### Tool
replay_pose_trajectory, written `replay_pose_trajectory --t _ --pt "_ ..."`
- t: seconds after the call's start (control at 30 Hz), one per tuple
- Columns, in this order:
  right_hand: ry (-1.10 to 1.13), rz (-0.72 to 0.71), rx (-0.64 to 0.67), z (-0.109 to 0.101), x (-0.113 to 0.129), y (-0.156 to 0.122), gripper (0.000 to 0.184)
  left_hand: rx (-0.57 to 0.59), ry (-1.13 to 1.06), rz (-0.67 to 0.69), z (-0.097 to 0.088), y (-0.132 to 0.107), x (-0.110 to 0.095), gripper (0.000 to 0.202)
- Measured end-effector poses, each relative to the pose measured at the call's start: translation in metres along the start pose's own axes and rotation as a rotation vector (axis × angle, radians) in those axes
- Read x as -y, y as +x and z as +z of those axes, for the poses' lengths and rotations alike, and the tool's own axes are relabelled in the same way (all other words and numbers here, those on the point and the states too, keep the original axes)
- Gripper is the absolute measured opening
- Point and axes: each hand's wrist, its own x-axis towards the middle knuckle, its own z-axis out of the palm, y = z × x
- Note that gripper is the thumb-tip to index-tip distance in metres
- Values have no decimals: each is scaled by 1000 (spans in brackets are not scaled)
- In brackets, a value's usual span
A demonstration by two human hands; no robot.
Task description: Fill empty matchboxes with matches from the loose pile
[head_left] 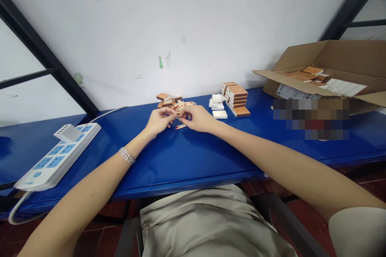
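The left hand [159, 122] and right hand [197, 118] are held together near the far edge of the blue tabletop [193, 156], fingertips [173, 115] closed on red-tipped matchsticks [182, 108] from a loose pile, with stacked matchboxes [237, 97] kept within easy reach beside it.

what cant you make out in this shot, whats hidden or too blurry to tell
All in the head view:
Matchsticks between the left hand and right hand: fingers hide how many are held.
Area in front of the cardboard box: hidden by a pixelated patch.
Label on the box flap: too small to read.
Lower box contents: hidden by the flap.
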Motion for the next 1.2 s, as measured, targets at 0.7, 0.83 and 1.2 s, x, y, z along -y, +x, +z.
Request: replay_pose_trajectory --t 0.7,0.83,1.2 --pt "23 92 100 1 -14 0 14 49 852 310 -24 19 24 25" --pt "0 51 198 -2 -10 0 16 105 880 373 -23 21 28 24" --pt "14 166 125 -3 -14 1 15 102 891 329 -21 23 25 14"
